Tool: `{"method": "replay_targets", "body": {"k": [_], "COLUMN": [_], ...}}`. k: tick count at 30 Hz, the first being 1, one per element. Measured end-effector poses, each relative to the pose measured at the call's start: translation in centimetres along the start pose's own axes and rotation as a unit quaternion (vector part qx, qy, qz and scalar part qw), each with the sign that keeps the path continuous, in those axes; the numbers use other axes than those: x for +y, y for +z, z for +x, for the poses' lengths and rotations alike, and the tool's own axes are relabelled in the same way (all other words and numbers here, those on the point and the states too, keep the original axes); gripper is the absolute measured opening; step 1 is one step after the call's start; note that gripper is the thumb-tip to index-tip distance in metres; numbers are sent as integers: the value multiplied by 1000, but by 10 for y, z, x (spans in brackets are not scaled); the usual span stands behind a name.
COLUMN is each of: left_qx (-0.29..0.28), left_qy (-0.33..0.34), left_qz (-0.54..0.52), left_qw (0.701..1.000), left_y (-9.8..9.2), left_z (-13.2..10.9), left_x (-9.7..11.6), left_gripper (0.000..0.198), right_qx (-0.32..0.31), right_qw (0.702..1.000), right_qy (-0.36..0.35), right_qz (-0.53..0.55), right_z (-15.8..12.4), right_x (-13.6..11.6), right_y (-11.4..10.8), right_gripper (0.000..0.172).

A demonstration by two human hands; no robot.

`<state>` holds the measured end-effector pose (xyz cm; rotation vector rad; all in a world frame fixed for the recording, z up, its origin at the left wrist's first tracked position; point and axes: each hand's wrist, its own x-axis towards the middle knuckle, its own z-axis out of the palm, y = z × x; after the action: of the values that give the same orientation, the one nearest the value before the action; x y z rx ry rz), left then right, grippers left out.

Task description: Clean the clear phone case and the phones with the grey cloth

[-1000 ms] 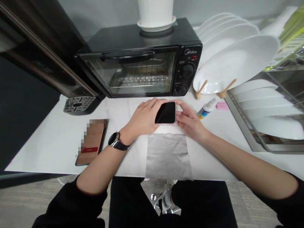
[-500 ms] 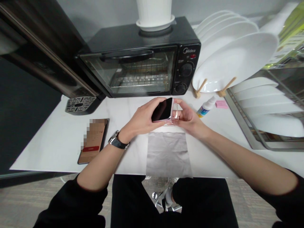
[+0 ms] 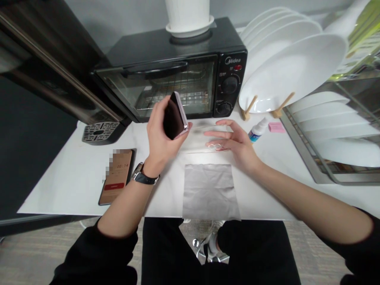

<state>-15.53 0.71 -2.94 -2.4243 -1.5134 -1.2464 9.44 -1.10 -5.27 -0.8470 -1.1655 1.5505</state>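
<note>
My left hand (image 3: 157,136) is closed round a pink phone (image 3: 174,116) with a dark screen, lifted and tilted up in front of the toaster oven (image 3: 178,75). My right hand (image 3: 237,144) stays low over the white counter (image 3: 59,178), fingers loosely extended, holding a clear phone case (image 3: 202,136) by its right end. The case is see-through and hard to outline. A grey cloth (image 3: 209,190) lies flat just in front of both hands at the counter's near edge. A watch (image 3: 142,177) sits on my left wrist.
A second phone (image 3: 117,176) with a lit screen lies to the left. A small spray bottle (image 3: 257,130) and a pink note (image 3: 276,126) lie to the right. White plates (image 3: 293,71) stand in a wooden holder; a dish rack (image 3: 323,174) holds more. A drip tray (image 3: 99,130) is at the back left.
The phone has come out of the clear case. My left hand lifted it up and to the left, while my right hand stayed low with the case.
</note>
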Motion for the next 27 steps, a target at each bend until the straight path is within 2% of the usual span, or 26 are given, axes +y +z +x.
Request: {"method": "replay_targets", "body": {"k": [3, 4, 6, 9, 11, 15, 17, 19, 22, 27], "left_qx": [69, 66, 44, -32, -100, -239, -282, -293, -279, -260], "left_qy": [-27, -36, -67, -104, -102, -48, -20, 0, 27, 77], "left_qz": [1, -11, -40, -60, -56, -45, -35, -19, 0, 17], "left_qw": [997, 997, 996, 992, 988, 969, 959, 956, 960, 962], "left_y": [7, 12, 20, 29, 31, 33, 36, 40, 44, 49], "left_z": [4, 5, 5, 2, -2, -9, -11, -11, -10, -5], "left_x": [-11, -15, -21, -26, -26, -23, -23, -25, -27, -28], "left_gripper": [80, 81, 82, 81, 85, 103, 108, 113, 120, 109], "right_qx": [16, 14, 14, 13, -1, -29, -39, -44, -42, -34], "right_qw": [996, 994, 988, 982, 984, 994, 997, 998, 998, 998], "right_qy": [-76, -100, -140, -180, -170, -97, -70, -53, -47, -44], "right_qz": [-36, -45, -57, -56, -51, -32, -18, -11, -15, -23], "right_z": [-6, -9, -12, -13, -11, -4, -2, 0, 2, 6], "right_x": [-8, -10, -12, -13, -13, -10, -7, -4, 0, 4], "right_y": [1, 0, 0, -2, -3, -4, -5, -5, -5, -6], "right_gripper": [42, 41, 38, 37, 39, 47, 51, 49, 44, 44]}}
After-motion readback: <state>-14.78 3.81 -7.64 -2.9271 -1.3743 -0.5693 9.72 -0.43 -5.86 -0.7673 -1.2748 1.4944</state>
